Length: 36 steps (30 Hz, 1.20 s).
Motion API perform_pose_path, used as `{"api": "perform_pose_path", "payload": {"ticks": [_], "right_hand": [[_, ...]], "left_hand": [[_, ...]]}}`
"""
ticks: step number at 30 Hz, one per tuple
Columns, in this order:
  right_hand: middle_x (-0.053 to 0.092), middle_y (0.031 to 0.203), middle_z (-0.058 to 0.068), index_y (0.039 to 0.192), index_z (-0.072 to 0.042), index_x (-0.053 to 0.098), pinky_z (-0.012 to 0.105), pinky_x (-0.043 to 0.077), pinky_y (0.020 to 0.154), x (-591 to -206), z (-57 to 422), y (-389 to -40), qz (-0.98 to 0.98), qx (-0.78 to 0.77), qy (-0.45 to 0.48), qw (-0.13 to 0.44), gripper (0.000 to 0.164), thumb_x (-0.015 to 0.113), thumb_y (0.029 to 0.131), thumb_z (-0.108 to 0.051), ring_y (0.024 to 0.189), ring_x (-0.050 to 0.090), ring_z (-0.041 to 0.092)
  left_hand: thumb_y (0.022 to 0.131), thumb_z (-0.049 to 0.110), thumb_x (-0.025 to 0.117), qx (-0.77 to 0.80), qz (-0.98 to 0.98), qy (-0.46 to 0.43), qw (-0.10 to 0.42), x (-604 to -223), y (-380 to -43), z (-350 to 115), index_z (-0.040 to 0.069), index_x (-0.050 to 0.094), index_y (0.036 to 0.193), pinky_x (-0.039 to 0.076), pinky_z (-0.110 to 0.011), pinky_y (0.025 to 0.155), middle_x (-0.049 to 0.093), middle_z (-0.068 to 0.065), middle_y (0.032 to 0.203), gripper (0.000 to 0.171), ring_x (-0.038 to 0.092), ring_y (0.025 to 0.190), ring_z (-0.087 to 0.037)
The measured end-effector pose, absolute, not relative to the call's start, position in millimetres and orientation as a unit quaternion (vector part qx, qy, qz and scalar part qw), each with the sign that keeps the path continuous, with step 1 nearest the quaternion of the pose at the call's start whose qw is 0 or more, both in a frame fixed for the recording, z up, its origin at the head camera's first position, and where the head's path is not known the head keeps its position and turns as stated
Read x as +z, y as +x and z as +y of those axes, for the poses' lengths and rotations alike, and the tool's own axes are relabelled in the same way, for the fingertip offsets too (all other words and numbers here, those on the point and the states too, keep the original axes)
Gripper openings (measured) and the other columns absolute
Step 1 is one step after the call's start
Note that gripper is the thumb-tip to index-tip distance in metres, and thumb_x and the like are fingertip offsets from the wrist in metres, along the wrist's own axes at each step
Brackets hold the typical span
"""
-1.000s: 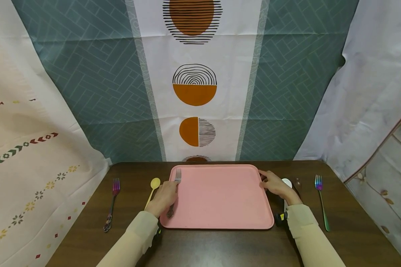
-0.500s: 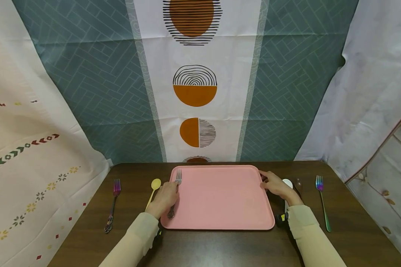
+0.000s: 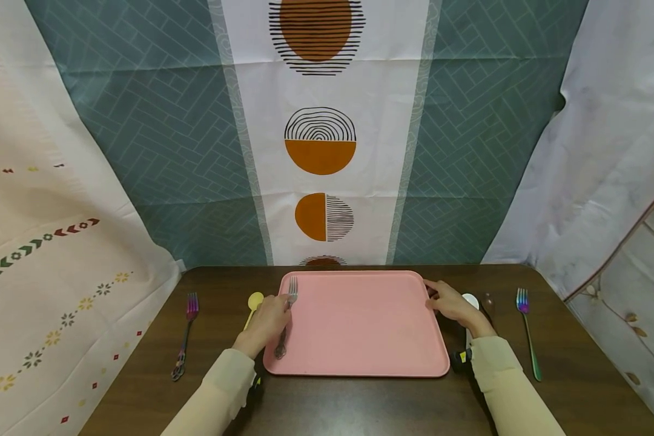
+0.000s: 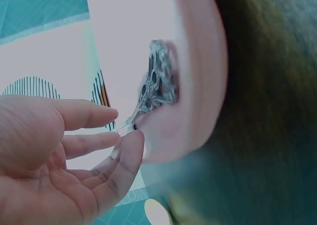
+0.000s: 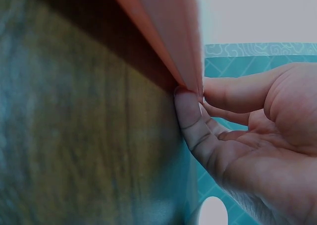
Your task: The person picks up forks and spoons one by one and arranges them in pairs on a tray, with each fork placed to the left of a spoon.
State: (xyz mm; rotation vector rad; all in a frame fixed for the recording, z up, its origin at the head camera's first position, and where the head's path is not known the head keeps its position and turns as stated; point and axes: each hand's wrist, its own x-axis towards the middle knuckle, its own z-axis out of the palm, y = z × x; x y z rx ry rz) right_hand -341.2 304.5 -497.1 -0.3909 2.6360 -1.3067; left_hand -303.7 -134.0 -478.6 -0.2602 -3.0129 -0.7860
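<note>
A pink tray [image 3: 360, 324] lies on the dark wooden table. A silver fork [image 3: 292, 289] with an ornate handle rests along its left side, tines pointing away from me. My left hand [image 3: 269, 316] is at the fork's neck; in the left wrist view its thumb [image 4: 94, 114] and fingers [image 4: 130, 148] are spread apart around the thin metal, with a gap showing. On the other side, my right hand [image 3: 451, 303] pinches the tray's right rim. The right wrist view shows thumb above and a fingertip [image 5: 188, 108] against the rim's underside.
Left of the tray lie a yellow spoon [image 3: 255, 301], partly covered by my left hand, and a purple fork [image 3: 192, 307]. To the right are a white spoon [image 3: 470, 300], a brown spoon [image 3: 487, 301] and a rainbow-coloured fork [image 3: 523, 303]. Patterned cloths hang behind.
My left hand and wrist have shifted slightly left, covering more of the yellow spoon's handle and showing more of the silver fork. The right hand stays at the rim.
</note>
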Motion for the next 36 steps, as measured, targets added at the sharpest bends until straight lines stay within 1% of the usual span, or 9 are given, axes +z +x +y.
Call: {"api": "perform_pose_path", "payload": {"ticks": [4, 7, 8, 10, 12, 17, 21, 27, 36], "right_hand": [[0.049, 0.109, 0.025, 0.153, 0.018, 0.031, 0.034, 0.054, 0.068, -498.4, 304.9, -340.9, 0.886, -0.437, -0.131, 0.088, 0.070, 0.058, 0.090, 0.007, 0.086, 0.057, 0.025], [0.049, 0.109, 0.024, 0.153, 0.017, 0.032, 0.033, 0.054, 0.068, -498.6, 305.0, -340.5, 0.887, -0.435, -0.128, 0.090, 0.070, 0.058, 0.089, 0.007, 0.086, 0.057, 0.025], [0.049, 0.109, 0.024, 0.153, 0.017, 0.031, 0.033, 0.054, 0.068, -498.8, 305.1, -340.5, 0.887, -0.434, -0.128, 0.091, 0.070, 0.058, 0.090, 0.006, 0.086, 0.057, 0.025], [0.049, 0.109, 0.024, 0.153, 0.017, 0.031, 0.032, 0.053, 0.068, -498.9, 305.1, -340.7, 0.887, -0.434, -0.129, 0.090, 0.070, 0.058, 0.090, 0.006, 0.086, 0.057, 0.025], [0.049, 0.110, 0.024, 0.153, 0.017, 0.031, 0.032, 0.054, 0.068, -499.0, 304.9, -340.9, 0.887, -0.436, -0.127, 0.089, 0.069, 0.058, 0.090, 0.006, 0.086, 0.057, 0.025], [0.048, 0.112, 0.026, 0.154, 0.017, 0.031, 0.032, 0.054, 0.068, -499.0, 304.9, -341.5, 0.886, -0.437, -0.127, 0.088, 0.069, 0.058, 0.091, 0.007, 0.088, 0.058, 0.026], [0.048, 0.113, 0.027, 0.153, 0.017, 0.030, 0.032, 0.055, 0.069, -498.7, 304.8, -341.3, 0.887, -0.434, -0.128, 0.089, 0.069, 0.057, 0.091, 0.007, 0.088, 0.058, 0.027], [0.049, 0.113, 0.025, 0.154, 0.016, 0.030, 0.035, 0.055, 0.072, -497.6, 303.6, -340.2, 0.889, -0.432, -0.122, 0.090, 0.069, 0.057, 0.091, 0.007, 0.090, 0.057, 0.027], [0.048, 0.115, 0.026, 0.155, 0.016, 0.030, 0.037, 0.055, 0.073, -497.1, 303.8, -340.2, 0.888, -0.434, -0.122, 0.092, 0.069, 0.057, 0.092, 0.006, 0.091, 0.055, 0.029]], "left_hand": [[0.099, 0.002, 0.060, -0.235, -0.968, -0.085, 0.016, -475.2, -303.8, -136.4, 0.000, 0.068, 0.097, 0.046, -0.033, 0.056, 0.056, -0.006, 0.075, 0.009, 0.055, 0.071, -0.022], [0.101, 0.005, 0.060, -0.227, -0.970, -0.080, 0.025, -471.8, -301.6, -139.4, -0.004, 0.072, 0.115, 0.057, -0.046, 0.075, 0.069, -0.015, 0.095, 0.020, 0.065, 0.093, -0.032], [0.102, 0.006, 0.059, -0.225, -0.971, -0.077, 0.027, -470.8, -301.1, -140.6, -0.004, 0.072, 0.120, 0.057, -0.050, 0.083, 0.071, -0.018, 0.103, 0.024, 0.066, 0.101, -0.036], [0.102, 0.007, 0.060, -0.224, -0.972, -0.069, 0.030, -468.9, -299.9, -143.5, -0.005, 0.069, 0.128, 0.056, -0.056, 0.089, 0.069, -0.023, 0.116, 0.030, 0.065, 0.111, -0.040], [0.101, 0.007, 0.060, -0.220, -0.973, -0.060, 0.034, -467.5, -299.7, -146.4, -0.005, 0.068, 0.131, 0.057, -0.057, 0.088, 0.067, -0.024, 0.118, 0.033, 0.065, 0.110, -0.040], [0.101, 0.010, 0.064, -0.211, -0.975, -0.049, 0.044, -465.9, -301.0, -151.8, -0.001, 0.072, 0.127, 0.055, -0.050, 0.072, 0.066, -0.016, 0.103, 0.029, 0.061, 0.085, -0.029], [0.100, 0.012, 0.067, -0.218, -0.974, -0.049, 0.038, -464.5, -301.5, -153.8, 0.001, 0.072, 0.126, 0.053, -0.045, 0.066, 0.064, -0.013, 0.098, 0.029, 0.056, 0.077, -0.025], [0.099, 0.010, 0.067, -0.210, -0.976, -0.054, 0.035, -461.4, -302.3, -160.6, 0.002, 0.073, 0.126, 0.055, -0.045, 0.066, 0.065, -0.014, 0.100, 0.028, 0.059, 0.077, -0.025], [0.097, 0.004, 0.063, -0.192, -0.978, -0.063, 0.048, -456.3, -303.4, -173.5, 0.004, 0.074, 0.122, 0.053, -0.045, 0.064, 0.068, -0.019, 0.111, 0.028, 0.059, 0.079, -0.027]]}}
